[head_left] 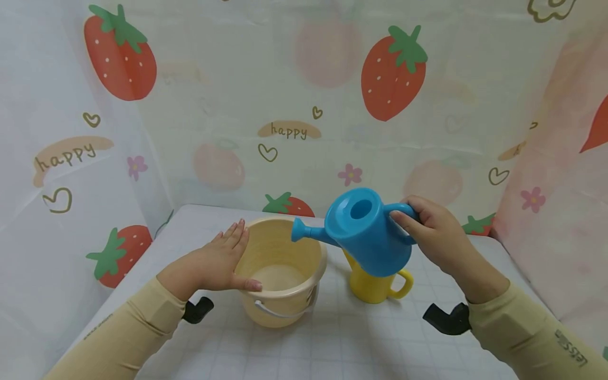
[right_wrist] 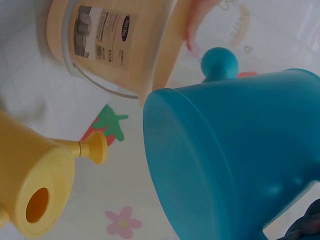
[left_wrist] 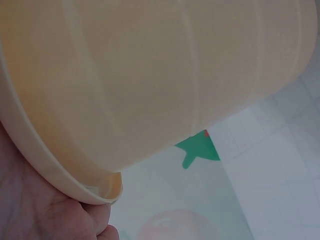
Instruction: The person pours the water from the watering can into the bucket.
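By the curled fingers of the right hand, the blue watering can is held, spout at the bucket's mouth. Touched only by the straight-fingered left hand, the bucket could be tipped if bumped.

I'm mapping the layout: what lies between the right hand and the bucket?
The blue can, held by the right hand, and the yellow can, partly hidden behind it; the head view shows this.
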`<state>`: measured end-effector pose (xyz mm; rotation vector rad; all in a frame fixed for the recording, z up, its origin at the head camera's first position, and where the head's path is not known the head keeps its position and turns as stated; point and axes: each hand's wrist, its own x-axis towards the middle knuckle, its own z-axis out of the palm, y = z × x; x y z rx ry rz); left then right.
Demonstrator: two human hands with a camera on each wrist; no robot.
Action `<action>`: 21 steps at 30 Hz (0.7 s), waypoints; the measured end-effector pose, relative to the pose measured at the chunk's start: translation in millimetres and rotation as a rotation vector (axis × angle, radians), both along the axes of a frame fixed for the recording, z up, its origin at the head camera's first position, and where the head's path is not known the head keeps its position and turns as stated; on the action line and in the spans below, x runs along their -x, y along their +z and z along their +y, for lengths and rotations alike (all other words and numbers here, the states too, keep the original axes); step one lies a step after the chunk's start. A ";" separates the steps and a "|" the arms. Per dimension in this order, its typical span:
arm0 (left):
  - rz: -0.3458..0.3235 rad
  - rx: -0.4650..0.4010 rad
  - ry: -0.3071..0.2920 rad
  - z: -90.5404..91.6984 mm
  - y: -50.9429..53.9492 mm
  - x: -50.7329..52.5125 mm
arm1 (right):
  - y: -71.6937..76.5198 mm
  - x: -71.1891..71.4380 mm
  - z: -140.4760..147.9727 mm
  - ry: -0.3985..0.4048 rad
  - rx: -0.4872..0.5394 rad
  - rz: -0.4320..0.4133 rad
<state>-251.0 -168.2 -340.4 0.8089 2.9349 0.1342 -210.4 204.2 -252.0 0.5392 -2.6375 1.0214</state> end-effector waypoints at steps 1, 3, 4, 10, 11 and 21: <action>0.001 -0.001 -0.001 0.0 0.0 0.0 | 0.3 0.3 -0.3 0.001 -0.003 0.001; 0.000 -0.002 -0.002 0.0 0.0 0.1 | 0.6 0.7 -0.7 0.003 -0.003 0.001; 0.000 0.000 -0.001 0.0 0.0 0.1 | 0.9 0.5 -1.0 0.004 -0.003 0.001; -0.006 0.003 0.003 0.1 0.4 -0.3 | 2.9 -0.4 -3.3 0.004 -0.011 0.007; -0.007 0.000 0.003 0.1 0.5 -0.4 | 3.0 -0.3 -3.5 0.004 -0.014 0.010; -0.006 0.001 0.003 0.0 0.0 -0.5 | 2.7 1.9 -3.6 0.013 -0.028 0.022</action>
